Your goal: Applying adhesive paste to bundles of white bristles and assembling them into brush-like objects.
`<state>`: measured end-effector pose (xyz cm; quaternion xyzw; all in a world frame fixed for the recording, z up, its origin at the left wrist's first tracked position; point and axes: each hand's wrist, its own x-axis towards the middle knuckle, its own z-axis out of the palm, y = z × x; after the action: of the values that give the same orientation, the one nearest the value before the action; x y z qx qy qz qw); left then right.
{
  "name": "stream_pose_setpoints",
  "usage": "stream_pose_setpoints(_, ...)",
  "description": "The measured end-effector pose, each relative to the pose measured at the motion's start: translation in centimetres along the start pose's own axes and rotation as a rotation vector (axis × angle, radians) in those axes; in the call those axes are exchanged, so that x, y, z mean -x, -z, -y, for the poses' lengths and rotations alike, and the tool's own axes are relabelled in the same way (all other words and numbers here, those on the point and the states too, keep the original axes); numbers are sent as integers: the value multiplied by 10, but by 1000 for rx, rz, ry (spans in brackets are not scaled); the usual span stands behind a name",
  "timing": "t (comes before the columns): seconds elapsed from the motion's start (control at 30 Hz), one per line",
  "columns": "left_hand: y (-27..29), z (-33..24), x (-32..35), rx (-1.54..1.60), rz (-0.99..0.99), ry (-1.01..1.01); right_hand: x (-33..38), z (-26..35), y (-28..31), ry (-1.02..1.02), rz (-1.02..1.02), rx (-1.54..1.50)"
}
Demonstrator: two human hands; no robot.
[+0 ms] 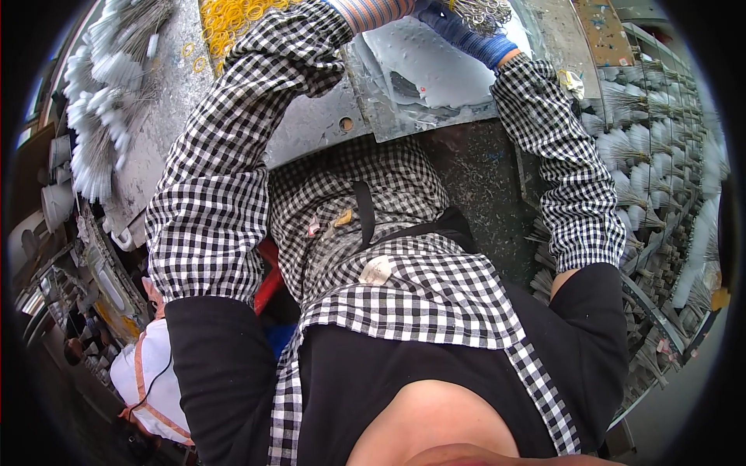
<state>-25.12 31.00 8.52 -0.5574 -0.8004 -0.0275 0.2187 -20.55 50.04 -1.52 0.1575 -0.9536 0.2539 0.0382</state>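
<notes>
- The right hand (464, 37), in a blue glove, was grasping a bundle of looped wires (483, 12) at the upper edge of the view; the far end of the bundle and some fingertips were cut off there.
- The left hand (378, 11) wore a striped pinkish glove and lay mostly beyond the same edge, so one could not tell whether it was clenched, released or holding anything.
- A small yellow bit showed beside the wires, too little of it to name.
- Below the hands, a sheet smeared with pale grey matter (435, 74) lay at the edge of the metal surface (311, 120); the right hand hid part of it.
- Left of the sheet, yellow rings (233, 22) lay heaped on the surface, partly covered by the left checked sleeve (210, 171) and cut off above.
- Farther left, white-bristled brushes with wire stems (105, 85) were piled, their outer side bent by the lens.
- To the right, behind the right checked sleeve (571, 171), stood a rack of similar brushes (649, 132), its rows hard to count.
- Near that sleeve's cuff sat a crumpled pale thing (571, 83), unclear in kind.
- At lower left, another person in white (148, 373) was half hidden by the wearer's arm.
</notes>
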Motion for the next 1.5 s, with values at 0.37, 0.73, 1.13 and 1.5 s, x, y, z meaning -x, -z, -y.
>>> stream_pose_setpoints(0.37, 3, 1, 3, 9, 25, -43, 9, 8, -7, -43, 35, 136)
stream_pose_setpoints(0.73, 1, 5, 4, 114, -77, -32, 3, -20, -39, 172, -214, -17)
stream_pose_setpoints(1.13, 47, 3, 136, 1227, -663, 1084, 96, 162, 112, 175, -583, -188)
stream_pose_setpoints(1.5, -49, -135, 273, -379, 351, 655, 124, 188, 52, 10, -363, -507)
